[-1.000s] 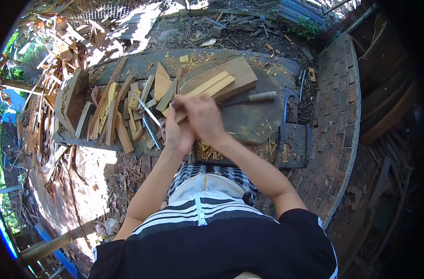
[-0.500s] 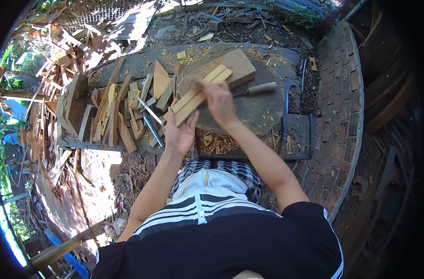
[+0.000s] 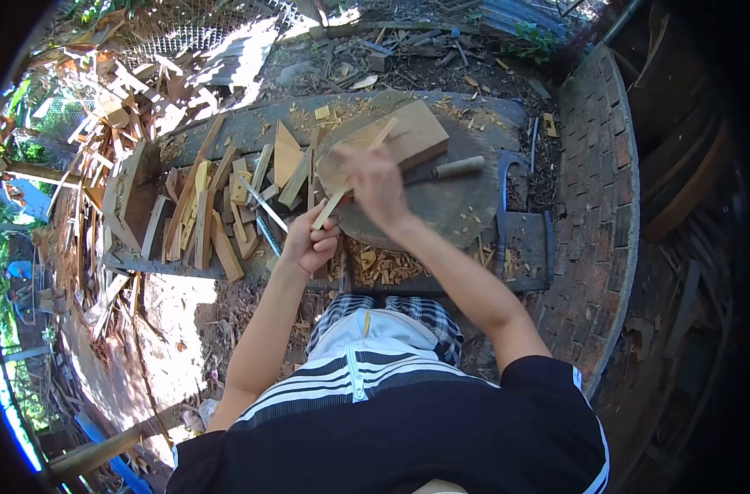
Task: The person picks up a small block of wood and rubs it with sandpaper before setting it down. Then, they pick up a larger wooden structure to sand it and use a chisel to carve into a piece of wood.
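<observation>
My left hand [image 3: 311, 245] is closed around the near end of a narrow, pale wooden strip [image 3: 333, 207]. The strip slants up and away to the right, its far end over a thick wooden block [image 3: 424, 136]. Over the strip's middle is my right hand [image 3: 376, 183], its fingers smeared by motion, so whether they grip anything does not show. Under both lies a round wooden slab [image 3: 449, 206]. Just right of my right hand, a tool with a wooden handle [image 3: 459, 166] and a dark blade rests on the slab.
Several wood offcuts [image 3: 222, 235] crowd the bench's left side, with a silver strip [image 3: 264, 196] and a blue bar [image 3: 269, 236] among them. Wood chips [image 3: 383, 265] lie at the near edge. A blue curved metal piece [image 3: 504, 185] and a brick wall [image 3: 593, 173] stand to the right.
The wooden strip has turned from its broad face to a narrow side. My left hand has gone from lying open along it to gripping its near end. My right hand has shifted slightly left.
</observation>
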The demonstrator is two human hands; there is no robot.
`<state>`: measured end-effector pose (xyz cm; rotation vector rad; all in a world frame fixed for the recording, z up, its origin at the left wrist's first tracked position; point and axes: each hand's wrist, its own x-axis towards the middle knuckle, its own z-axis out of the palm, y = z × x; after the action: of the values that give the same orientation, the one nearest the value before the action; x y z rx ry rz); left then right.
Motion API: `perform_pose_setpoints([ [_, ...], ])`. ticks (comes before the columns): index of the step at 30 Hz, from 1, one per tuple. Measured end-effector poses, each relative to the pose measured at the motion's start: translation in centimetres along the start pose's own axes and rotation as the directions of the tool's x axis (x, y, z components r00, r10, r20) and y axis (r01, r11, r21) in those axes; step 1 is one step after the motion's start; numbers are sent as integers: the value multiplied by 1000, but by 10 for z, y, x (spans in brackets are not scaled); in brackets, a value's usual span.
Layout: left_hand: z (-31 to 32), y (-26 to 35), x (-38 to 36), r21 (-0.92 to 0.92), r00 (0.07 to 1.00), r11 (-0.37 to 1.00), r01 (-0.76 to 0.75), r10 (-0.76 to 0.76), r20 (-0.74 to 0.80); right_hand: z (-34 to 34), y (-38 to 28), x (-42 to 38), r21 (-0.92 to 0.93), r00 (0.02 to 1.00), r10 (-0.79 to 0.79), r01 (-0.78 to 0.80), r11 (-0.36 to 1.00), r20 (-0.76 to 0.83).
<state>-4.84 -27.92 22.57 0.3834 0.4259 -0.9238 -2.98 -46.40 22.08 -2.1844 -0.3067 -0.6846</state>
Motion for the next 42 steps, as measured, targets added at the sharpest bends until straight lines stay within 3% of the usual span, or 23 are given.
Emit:
perform_pose_setpoints([
  [1, -6, 0, 0, -59, 1000, 998, -7, 6, -27, -9, -31, -20, 78, 994, -110, 108, 991, 14],
  [2, -25, 0, 2, -19, 946, 991, -134, 122, -299, -12, -55, -23, 165, 973, -230, 226, 960, 5],
  [5, -7, -5, -5, -169, 1000, 985, 24, -23, 3, -9, 4, 1, 93, 976, -200, 192, 977, 84],
  [7, 3, -8, -6, -148, 1000, 989, 4, -5, -9, -7, 42, 24, -40, 994, 106, -107, 993, -20],
  [10, 2, -2, -10, -164, 1000, 986, -3, 0, -17, -6, 39, 27, -119, 981, 182, -189, 975, -66],
  [12, 0, 1, -3, -212, 1000, 977, 17, -16, 8, 4, 1, -2, -34, 999, -43, 44, 998, 15],
  [15, 8, -5, -4, -79, 916, 987, -138, 97, -388, -9, -36, -12, 114, 973, -222, 214, 970, 58],
  [16, 5, -5, -5, -90, 911, 986, -144, 96, -402, -14, -38, -17, 186, 943, -322, 302, 935, 87],
  [17, 2, -6, -7, -136, 964, 987, -90, 52, -261, -22, -22, -5, 159, 924, -357, 335, 929, 137],
  [20, -4, -6, -2, -163, 1000, 987, 6, -7, -10, -10, 72, 26, -72, 997, -73, 74, 995, 15],
  [23, -22, -1, -2, 306, 960, 946, -106, 177, -215, -14, 119, 48, -218, 984, 171, -156, 963, 48],
  [24, -13, 0, -6, 304, 961, 947, -107, 177, -211, -20, 128, 50, -222, 985, 168, -153, 963, 49],
  [26, 16, 4, -22, 767, 925, 633, -102, 345, -161, -28, 139, 50, -138, 886, 455, -442, 886, 89],
  [28, 20, 12, -33, 820, 946, 561, -112, 312, -84, -42, 126, 41, -39, 870, 437, -440, 897, 227],
  [30, 34, 20, -37, 922, 937, 377, -92, 345, -47, -52, 114, 33, 347, 721, 526, -685, 641, 450],
  [31, 31, 31, -39, 936, 949, 336, -103, 316, -9, -57, 113, 30, 460, 578, 569, -814, 354, 585],
  [32, 27, 41, -38, 934, 954, 344, -100, 299, -7, -64, 113, 26, 454, 575, 563, -817, 356, 594],
  [34, 40, 55, -40, 779, 960, 599, -185, 281, 13, -88, 83, 23, 245, 397, 484, -905, 347, 780],
  [35, 40, 57, -37, 777, 958, 601, -189, 285, 13, -89, 74, 16, 369, 429, 469, -904, 218, 772],
  [37, 39, 56, -27, 210, 822, 800, -563, 568, 39, -75, 65, -3, 526, 501, 526, -843, 115, 687],
  [39, 38, 40, -11, 192, 817, 797, -572, 574, 52, -56, 47, -22, 761, 564, 642, -647, -46, 519],
  [41, 30, 9, 16, 320, 845, 790, -523, 530, 74, -37, 5, -36, 833, 507, 780, -553, -33, 367],
  [42, 25, -12, 31, 457, 873, 762, -460, 483, 75, -21, -2, -53, 820, 561, 776, -563, 103, 288],
])
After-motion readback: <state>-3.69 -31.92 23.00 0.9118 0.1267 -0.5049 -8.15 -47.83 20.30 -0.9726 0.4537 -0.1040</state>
